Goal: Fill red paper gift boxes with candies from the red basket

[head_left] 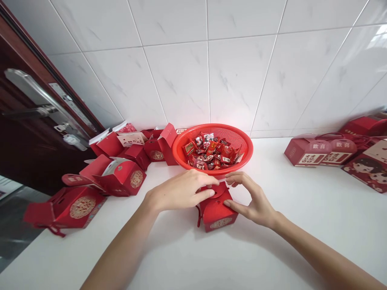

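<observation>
A small red gift box (220, 212) with a round gold emblem on its front stands on the white table in front of me. My left hand (184, 190) reaches over its top from the left, thumb and fingers bent at the upper flap. My right hand (254, 203) holds the right side, its thumb pressing on the top near the front flap and its fingers curled behind. A dark red ribbon (198, 216) hangs at the box's left side. Just behind the box stands a red plastic basket (245, 151) of wrapped candies (211, 151).
Several red boxes (119, 177), some with raised flaps, crowd the left side of the white table (272, 257). Several closed boxes (311, 151) stand at the right. A tiled wall (178, 76) rises behind, and a dark door with a metal handle (45, 96) is at the left.
</observation>
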`<act>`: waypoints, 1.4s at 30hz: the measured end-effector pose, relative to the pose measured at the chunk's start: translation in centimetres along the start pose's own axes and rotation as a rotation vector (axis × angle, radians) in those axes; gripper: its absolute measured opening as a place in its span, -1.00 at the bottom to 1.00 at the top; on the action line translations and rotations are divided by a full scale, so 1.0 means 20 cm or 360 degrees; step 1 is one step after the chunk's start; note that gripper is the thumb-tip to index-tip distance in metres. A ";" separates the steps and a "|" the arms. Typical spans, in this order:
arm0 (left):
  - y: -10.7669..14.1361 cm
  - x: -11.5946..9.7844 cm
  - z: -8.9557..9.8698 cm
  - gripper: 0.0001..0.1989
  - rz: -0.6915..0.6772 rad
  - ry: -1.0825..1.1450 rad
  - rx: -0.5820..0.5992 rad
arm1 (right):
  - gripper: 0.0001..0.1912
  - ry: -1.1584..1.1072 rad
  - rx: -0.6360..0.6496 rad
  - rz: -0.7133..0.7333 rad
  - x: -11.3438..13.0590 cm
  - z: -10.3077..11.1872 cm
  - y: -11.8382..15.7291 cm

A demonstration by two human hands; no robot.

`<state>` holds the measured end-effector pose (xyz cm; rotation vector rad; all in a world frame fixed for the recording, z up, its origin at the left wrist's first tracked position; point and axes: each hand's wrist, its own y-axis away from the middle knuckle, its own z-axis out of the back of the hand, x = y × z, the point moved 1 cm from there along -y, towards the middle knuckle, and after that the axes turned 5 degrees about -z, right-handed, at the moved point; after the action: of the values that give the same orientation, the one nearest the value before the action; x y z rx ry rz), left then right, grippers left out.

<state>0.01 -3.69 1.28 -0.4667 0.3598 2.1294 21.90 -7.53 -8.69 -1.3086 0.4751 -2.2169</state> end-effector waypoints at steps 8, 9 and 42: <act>0.02 -0.01 -0.02 -0.75 0.0192 -0.0023 0.0180 | -0.91 0.0079 0.0116 0.0076 -0.01 -0.01 0.01; 0.02 -0.01 -0.02 -0.73 0.0212 -0.0027 0.0192 | -0.91 0.0082 0.0116 0.0072 0.00 -0.01 0.01; -0.03 -0.08 -0.10 -0.76 0.0112 0.0047 0.0208 | -0.28 -0.0405 0.0484 -0.0921 -0.06 0.13 0.14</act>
<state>1.65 -5.39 0.11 -0.4157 0.5358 2.1529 25.35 -9.22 -9.72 -1.6700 -0.3724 -2.3799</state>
